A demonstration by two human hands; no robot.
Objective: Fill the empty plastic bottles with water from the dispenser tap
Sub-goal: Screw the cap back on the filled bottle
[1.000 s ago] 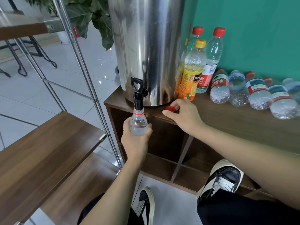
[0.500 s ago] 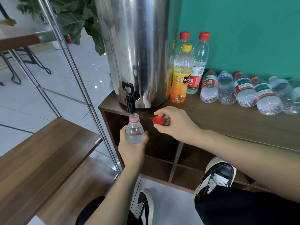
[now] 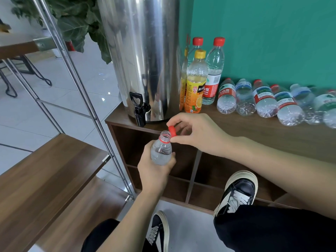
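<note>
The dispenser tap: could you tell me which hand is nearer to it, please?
Right. The right hand, pinching the red cap, sits just right of the tap; the left hand grips the bottle farther below.

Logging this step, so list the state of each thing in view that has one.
held bottle: uncapped, upright, filled with water, gripped by left hand
red cap: off, pinched by right hand beside the bottle's mouth
dispenser tap: no water running
lying bottles: on their sides
standing bottles: capped, upright
</note>
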